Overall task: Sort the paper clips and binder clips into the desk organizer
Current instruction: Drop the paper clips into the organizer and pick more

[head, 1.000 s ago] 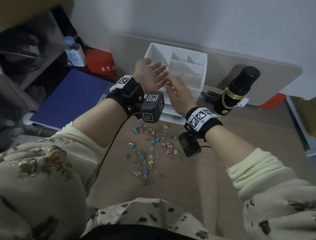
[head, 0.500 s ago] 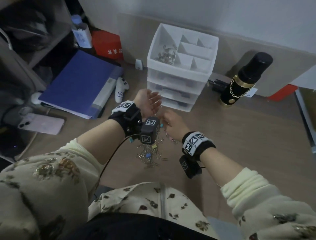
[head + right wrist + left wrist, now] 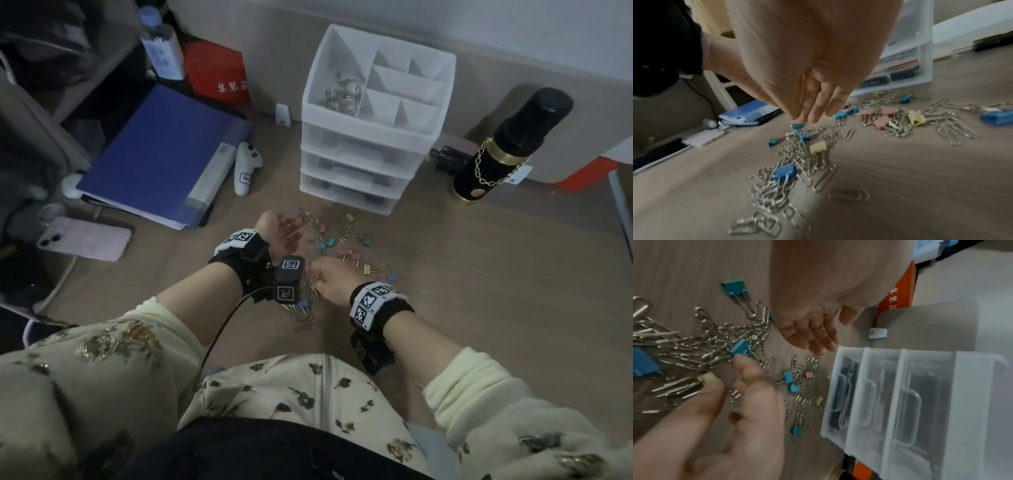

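A white desk organizer (image 3: 371, 127) with three drawers stands at the back of the desk; several silver paper clips (image 3: 337, 96) lie in its top left compartment. Silver paper clips and coloured binder clips (image 3: 342, 244) lie scattered in front of it. My left hand (image 3: 282, 233) is held palm up and open at the pile's left edge, and its palm looks empty in the left wrist view (image 3: 809, 331). My right hand (image 3: 325, 277) reaches down over the near part of the pile (image 3: 803, 154), fingers straight (image 3: 812, 107), thumb and forefinger apart (image 3: 740, 382) by a yellow binder clip (image 3: 707, 378).
A blue folder (image 3: 161, 154), a white controller (image 3: 245, 171) and a pink phone (image 3: 85, 240) lie to the left. A black bottle with a gold chain (image 3: 507, 144) stands right of the organizer. A red box (image 3: 215, 73) leans at the back.
Both hands have come down from the top of the organizer to the pile of clips on the desk. The left palm stays turned up; the right hand now hangs over the clips.
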{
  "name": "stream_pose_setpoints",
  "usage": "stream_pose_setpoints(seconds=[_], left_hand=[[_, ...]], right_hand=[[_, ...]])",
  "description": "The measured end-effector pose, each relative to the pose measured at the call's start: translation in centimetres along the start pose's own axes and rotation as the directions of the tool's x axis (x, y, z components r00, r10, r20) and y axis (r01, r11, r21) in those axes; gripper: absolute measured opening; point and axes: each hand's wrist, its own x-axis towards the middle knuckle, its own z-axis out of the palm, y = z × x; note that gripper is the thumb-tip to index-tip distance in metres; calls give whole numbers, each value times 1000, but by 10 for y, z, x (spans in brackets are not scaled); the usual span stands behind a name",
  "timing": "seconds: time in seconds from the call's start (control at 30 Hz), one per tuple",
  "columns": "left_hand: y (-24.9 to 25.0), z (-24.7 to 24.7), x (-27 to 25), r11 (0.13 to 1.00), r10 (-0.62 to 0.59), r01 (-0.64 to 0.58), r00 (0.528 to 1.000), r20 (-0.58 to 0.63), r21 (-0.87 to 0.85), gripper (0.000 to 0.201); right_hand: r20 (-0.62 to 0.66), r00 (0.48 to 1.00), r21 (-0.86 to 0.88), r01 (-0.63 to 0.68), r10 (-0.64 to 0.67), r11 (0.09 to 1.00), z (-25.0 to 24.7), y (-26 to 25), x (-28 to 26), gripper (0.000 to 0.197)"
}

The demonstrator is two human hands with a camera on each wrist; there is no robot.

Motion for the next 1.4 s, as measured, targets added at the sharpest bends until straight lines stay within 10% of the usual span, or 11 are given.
stream_pose_setpoints(seconds=[0.2,0.47,0.77,1.4], left_hand=[[-3,-20,15,998,-13,11,1000,-19,-60,31],[0,-37,22,999,-29,26,998,-55,-44,29],[-16,-38,30,997,-31,27,998,-61,-68,26],[-28,-29,33,999,-28,26,999,-38,-46,24]], right_hand=[[230,969,-290,161,-95,943,16,2,9,42],[0,1000,-199,-1,1,980,17,28,25,39],[28,999,-228,30,-24,973,33,2,33,62],[7,990,-113,-142,144,983,25,16,30,23]])
